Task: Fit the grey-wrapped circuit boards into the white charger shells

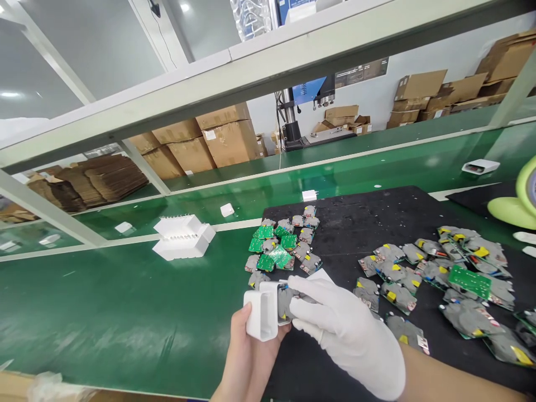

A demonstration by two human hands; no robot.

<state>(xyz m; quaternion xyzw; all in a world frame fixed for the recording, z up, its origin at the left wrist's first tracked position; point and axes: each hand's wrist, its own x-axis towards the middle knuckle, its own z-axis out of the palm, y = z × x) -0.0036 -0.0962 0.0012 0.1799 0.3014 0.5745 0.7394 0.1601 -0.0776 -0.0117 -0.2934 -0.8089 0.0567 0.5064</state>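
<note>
My bare left hand (251,360) is wrapped round two white plastic housings (262,315), held side by side with their open ends showing. My right hand (343,329), in a white glove, has its fingers closed on a grey-coated circuit board (285,302) at the mouth of the right-hand housing. Part of that board lies inside the housing; the rest is hidden by the gloved fingers. Beyond my hands, a cluster of green and grey boards (281,257) lies on the black mat (343,223).
More grey boards (393,271) cover the mat's right side. White housings (184,237) stand grouped on the green belt (104,301). A shelf beam (209,70) crosses above. A light green object (513,209) is at the right edge. Cardboard boxes (230,142) stand behind.
</note>
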